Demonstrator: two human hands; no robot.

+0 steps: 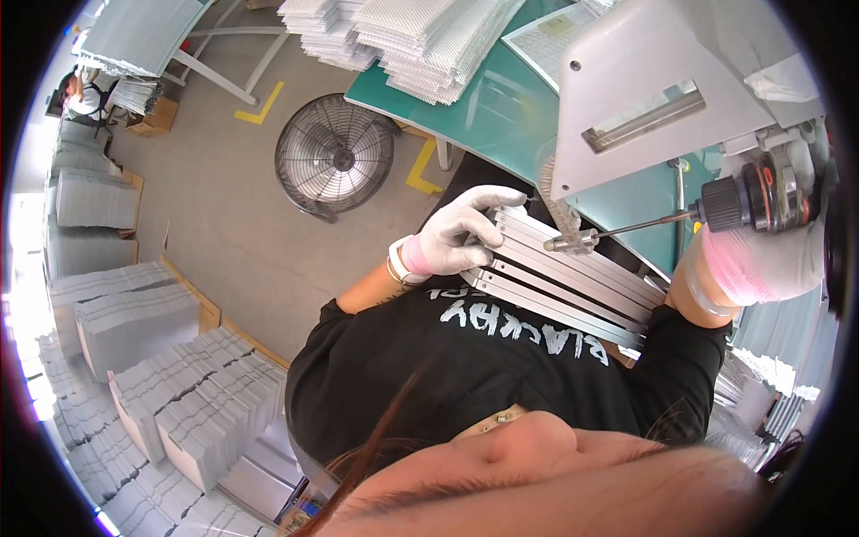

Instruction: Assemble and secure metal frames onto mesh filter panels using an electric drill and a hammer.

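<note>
My left hand (455, 234), in a white glove with a pink cuff, curls its fingers round the left ends of several slim silver metal bars (573, 295) lying side by side in front of my chest. Dark gaps run between the bars. My right hand (761, 264), gloved alike, is wrapped round a black and orange power screwdriver (756, 201), partly hidden at the picture's rim. Its long thin bit (640, 224) points left to a small metal fitting (573, 242) above the bars. Whether the tip touches a screw cannot be made out.
A white machine housing (644, 107) with a slot stands over the green table (506, 116). White mesh panels (420, 40) are stacked on that table. A round black floor fan (335, 159) stands to the left. Stacks of pale panels (206, 394) line the left side. Another person (87, 97) is far left.
</note>
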